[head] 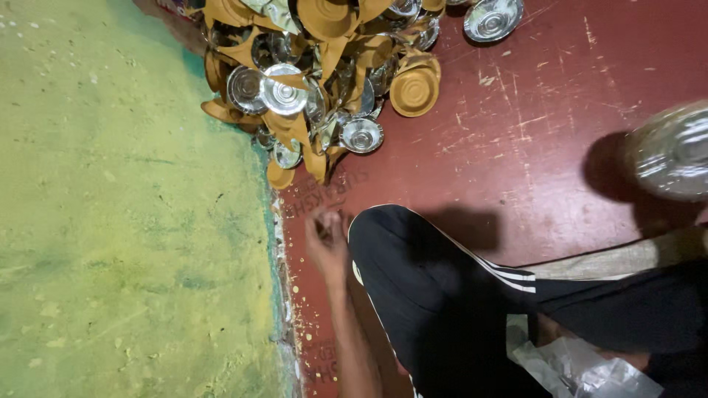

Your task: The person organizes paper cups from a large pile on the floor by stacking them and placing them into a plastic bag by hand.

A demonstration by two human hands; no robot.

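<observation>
The left hand (327, 237), fingers loosely curled on nothing, rests on the red floor (516, 147) just below the pile of bowls (317, 81); the right hand is unseen.

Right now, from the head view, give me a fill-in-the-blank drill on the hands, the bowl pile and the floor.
1. The left hand reaches toward the floor beside the person's bent ____.
2. The pile of bowls lies against the ____ wall.
3. The floor is painted dark ____.
4. A blurred ____ bowl shows at the right edge; the right hand cannot be seen.

Missing words: knee; green; red; silver
</observation>
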